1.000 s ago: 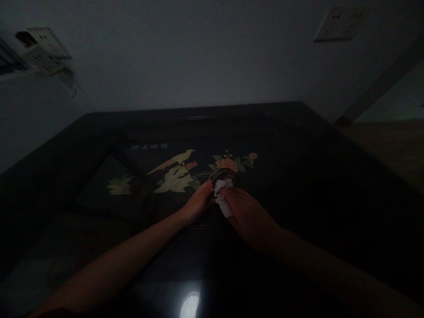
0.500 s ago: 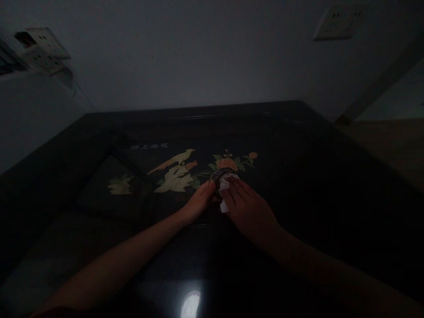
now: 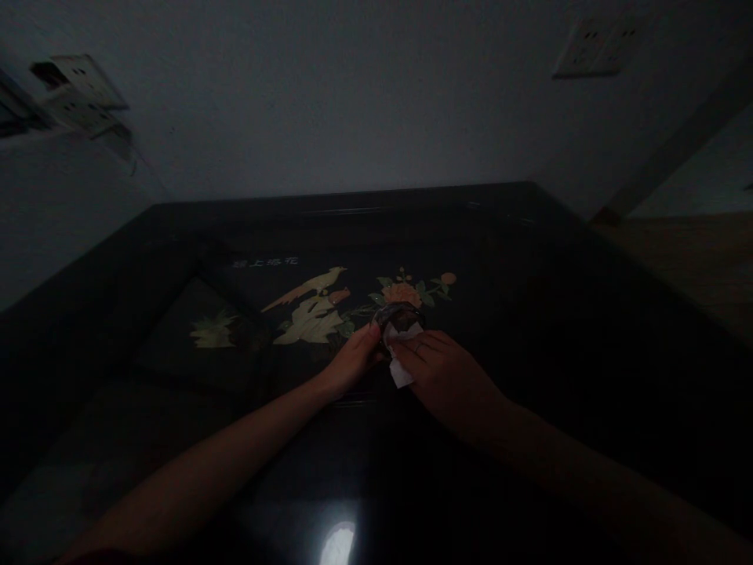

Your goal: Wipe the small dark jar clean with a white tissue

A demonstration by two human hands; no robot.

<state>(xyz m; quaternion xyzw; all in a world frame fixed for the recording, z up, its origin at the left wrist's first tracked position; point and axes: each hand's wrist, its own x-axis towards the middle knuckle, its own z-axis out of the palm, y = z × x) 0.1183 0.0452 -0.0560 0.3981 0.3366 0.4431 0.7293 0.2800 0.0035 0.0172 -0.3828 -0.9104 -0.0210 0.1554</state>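
In the dim light, my left hand (image 3: pixel 354 359) is closed on the left rim of a dark, shiny, round dish (image 3: pixel 405 313) that looks like glass. My right hand (image 3: pixel 452 378) presses a white paper tissue (image 3: pixel 401 373) against the near, inner side of the dish. The tissue is crumpled, and a loose end hangs below my fingers. A thin ring shows on one finger of that hand. The hands and the tissue hide the dish's near side and base. I cannot tell whether the dish touches the tabletop.
A glossy black table (image 3: pixel 329 479) lies below, decorated with a bird (image 3: pixel 318 280), a pink flower (image 3: pixel 401 295) and pale lettering (image 3: pixel 266 262). Its far edge meets a wall (image 3: pixel 353 102). Sockets (image 3: pixel 597 49) are on the wall at right, and a power socket (image 3: pixel 88 82) at left.
My right hand has moved slightly down and toward me with the tissue, uncovering more of the dish's inside. My left hand has barely moved and keeps hold of the dish.
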